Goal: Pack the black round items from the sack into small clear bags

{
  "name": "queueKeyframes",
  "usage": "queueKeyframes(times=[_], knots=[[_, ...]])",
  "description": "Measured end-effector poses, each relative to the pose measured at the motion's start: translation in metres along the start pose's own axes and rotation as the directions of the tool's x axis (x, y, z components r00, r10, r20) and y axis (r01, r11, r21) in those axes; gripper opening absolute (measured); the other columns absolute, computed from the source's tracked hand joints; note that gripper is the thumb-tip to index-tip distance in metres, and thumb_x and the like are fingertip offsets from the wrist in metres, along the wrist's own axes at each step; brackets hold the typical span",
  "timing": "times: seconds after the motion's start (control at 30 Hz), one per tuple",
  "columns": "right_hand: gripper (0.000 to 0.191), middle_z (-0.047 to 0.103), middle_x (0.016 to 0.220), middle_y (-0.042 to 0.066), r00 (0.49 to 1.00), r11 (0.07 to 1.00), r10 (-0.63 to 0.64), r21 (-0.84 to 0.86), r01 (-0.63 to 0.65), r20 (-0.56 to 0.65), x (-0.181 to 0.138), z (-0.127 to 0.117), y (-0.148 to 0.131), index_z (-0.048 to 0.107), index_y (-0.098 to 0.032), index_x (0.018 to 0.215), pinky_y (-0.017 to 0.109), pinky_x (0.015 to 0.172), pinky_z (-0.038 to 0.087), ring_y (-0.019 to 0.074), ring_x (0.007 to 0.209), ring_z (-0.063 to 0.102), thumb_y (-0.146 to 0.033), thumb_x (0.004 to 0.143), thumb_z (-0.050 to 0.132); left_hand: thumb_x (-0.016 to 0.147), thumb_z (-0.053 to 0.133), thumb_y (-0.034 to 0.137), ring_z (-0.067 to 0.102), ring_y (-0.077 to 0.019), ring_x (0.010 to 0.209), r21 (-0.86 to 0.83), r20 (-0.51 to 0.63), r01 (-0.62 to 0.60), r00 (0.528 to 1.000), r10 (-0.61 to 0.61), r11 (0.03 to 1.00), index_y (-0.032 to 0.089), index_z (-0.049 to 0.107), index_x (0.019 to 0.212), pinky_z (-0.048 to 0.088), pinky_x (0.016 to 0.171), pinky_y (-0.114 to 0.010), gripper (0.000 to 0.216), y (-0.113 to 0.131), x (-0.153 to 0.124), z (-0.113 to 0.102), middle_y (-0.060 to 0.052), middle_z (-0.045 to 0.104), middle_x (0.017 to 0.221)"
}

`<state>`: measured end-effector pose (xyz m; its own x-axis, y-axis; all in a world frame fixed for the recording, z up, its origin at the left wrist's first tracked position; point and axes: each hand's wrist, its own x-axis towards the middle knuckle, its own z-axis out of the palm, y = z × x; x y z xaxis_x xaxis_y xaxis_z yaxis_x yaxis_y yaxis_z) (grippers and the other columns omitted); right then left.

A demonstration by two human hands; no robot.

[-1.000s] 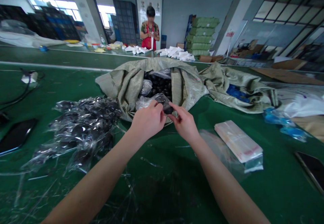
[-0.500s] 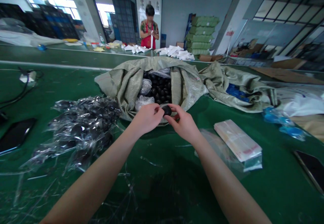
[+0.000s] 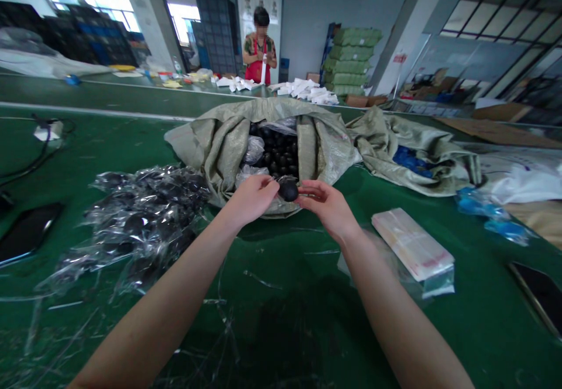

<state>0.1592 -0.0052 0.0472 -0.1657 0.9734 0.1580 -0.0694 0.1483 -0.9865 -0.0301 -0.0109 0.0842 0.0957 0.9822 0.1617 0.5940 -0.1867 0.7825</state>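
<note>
A round black piece [image 3: 288, 191] is held between my two hands, just in front of the mouth of a woven sack [image 3: 325, 154]. My left hand [image 3: 253, 200] pinches what looks like thin clear plastic at the piece's left edge; the film is hard to make out. With thumb and fingers, my right hand [image 3: 325, 206] grips the piece's right edge. Inside the sack lie many similar black pieces [image 3: 281, 156] and crumpled clear plastic [image 3: 253, 150]. Left of my left hand is a heap of black pieces in clear bags [image 3: 144, 219]. A stack of flat clear bags [image 3: 413, 244] lies beside my right forearm.
A second woven sack [image 3: 452, 166] with blue items [image 3: 413, 160] stands at right, near blue wrapped pieces [image 3: 496, 213]. Phones lie at the left [image 3: 28, 232] and right [image 3: 538, 295]. Plastic scraps litter the green table [image 3: 272, 330]. A co-worker [image 3: 260, 49] stands behind white items [image 3: 302, 90].
My hands have moved slightly apart, the right one a little to the right. More of the black piece shows between my fingers now.
</note>
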Motion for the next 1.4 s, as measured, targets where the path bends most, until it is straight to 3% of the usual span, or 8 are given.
queueKeyframes(times=[0.3, 0.5, 0.67, 0.77, 0.87, 1.07, 1.2, 1.4], knots=[[0.013, 0.074, 0.071, 0.002, 0.979, 0.988, 0.155, 0.000, -0.156, -0.133, 0.002, 0.004, 0.009, 0.069, -0.019, 0.074, 0.044, 0.086, 0.058, 0.0208, 0.072, 0.072, -0.017, 0.062, 0.074, 0.081, 0.042, 0.028, 0.046, -0.0139, 0.056, 0.099, 0.048, -0.080, 0.996, 0.075, 0.992, 0.017, 0.059, 0.064, 0.029, 0.054, -0.028, 0.026, 0.007, -0.005, 0.007, 0.001, 0.051, 0.056], [0.017, 0.073, 0.070, 0.001, 0.972, 0.984, 0.177, 0.050, -0.171, -0.157, 0.003, 0.007, 0.011, 0.064, -0.019, 0.077, 0.041, 0.081, 0.061, 0.0192, 0.068, 0.072, -0.016, 0.062, 0.073, 0.082, 0.042, 0.027, 0.048, -0.0136, 0.056, 0.104, 0.055, -0.100, 0.994, 0.094, 0.990, 0.017, 0.059, 0.065, 0.031, 0.055, -0.027, 0.026, 0.010, -0.008, 0.006, 0.001, 0.055, 0.058], [0.019, 0.069, 0.064, -0.001, 0.960, 0.980, 0.190, -0.010, -0.196, -0.208, 0.004, 0.009, 0.013, 0.061, -0.018, 0.082, 0.031, 0.062, 0.060, 0.0144, 0.057, 0.067, -0.015, 0.065, 0.068, 0.082, 0.042, 0.028, 0.048, -0.0132, 0.056, 0.101, 0.063, -0.109, 0.993, 0.103, 0.989, 0.017, 0.055, 0.063, 0.031, 0.054, -0.027, 0.026, 0.009, -0.007, 0.006, 0.000, 0.056, 0.059], [0.023, 0.065, 0.062, -0.002, 0.955, 0.977, 0.138, -0.120, -0.174, -0.261, 0.005, 0.007, 0.015, 0.060, -0.018, 0.086, 0.030, 0.055, 0.056, 0.0134, 0.051, 0.062, -0.018, 0.064, 0.067, 0.082, 0.042, 0.028, 0.048, -0.0134, 0.056, 0.131, 0.067, -0.115, 0.992, 0.107, 0.985, 0.017, 0.057, 0.062, 0.032, 0.055, -0.027, 0.027, 0.008, -0.006, 0.008, 0.000, 0.057, 0.060], [0.027, 0.067, 0.066, 0.000, 0.939, 0.945, 0.018, -0.302, -0.129, -0.344, 0.003, 0.005, 0.011, 0.061, -0.017, 0.089, 0.031, 0.057, 0.054, 0.0159, 0.055, 0.063, -0.022, 0.063, 0.067, 0.082, 0.042, 0.028, 0.049, -0.0142, 0.056, 0.205, 0.070, -0.109, 0.993, 0.096, 0.973, 0.016, 0.060, 0.064, 0.032, 0.054, -0.027, 0.028, 0.005, -0.005, 0.011, -0.002, 0.059, 0.059], [0.025, 0.070, 0.071, 0.002, 0.899, 0.755, -0.271, -0.655, -0.022, -0.343, -0.006, 0.017, -0.015, 0.059, -0.019, 0.091, 0.035, 0.068, 0.048, 0.0207, 0.065, 0.065, -0.025, 0.066, 0.063, 0.087, 0.040, 0.032, 0.057, -0.0187, 0.060, 0.387, 0.022, -0.094, 0.995, 0.092, 0.917, 0.016, 0.067, 0.069, 0.039, 0.058, -0.029, 0.036, 0.001, -0.007, 0.013, -0.008, 0.066, 0.067], [0.026, 0.070, 0.071, 0.001, 0.893, 0.691, -0.313, -0.723, -0.019, -0.323, -0.008, 0.027, -0.027, 0.058, -0.020, 0.093, 0.035, 0.068, 0.047, 0.0214, 0.066, 0.064, -0.024, 0.067, 0.062, 0.089, 0.040, 0.035, 0.062, -0.0219, 0.067, 0.478, -0.050, -0.068, 0.993, 0.104, 0.876, 0.016, 0.071, 0.075, 0.044, 0.063, -0.031, 0.039, 0.007, -0.012, 0.011, -0.011, 0.069, 0.073], [0.027, 0.069, 0.071, 0.000, 0.914, 0.674, -0.283, -0.739, -0.026, -0.291, -0.005, 0.032, -0.031, 0.058, -0.021, 0.093, 0.035, 0.070, 0.047, 0.0208, 0.068, 0.064, -0.024, 0.067, 0.062, 0.090, 0.038, 0.035, 0.063, -0.0220, 0.068, 0.458, -0.083, -0.117, 0.981, 0.174, 0.881, 0.017, 0.069, 0.075, 0.045, 0.065, -0.032, 0.040, 0.015, -0.018, 0.006, -0.010, 0.070, 0.073]])
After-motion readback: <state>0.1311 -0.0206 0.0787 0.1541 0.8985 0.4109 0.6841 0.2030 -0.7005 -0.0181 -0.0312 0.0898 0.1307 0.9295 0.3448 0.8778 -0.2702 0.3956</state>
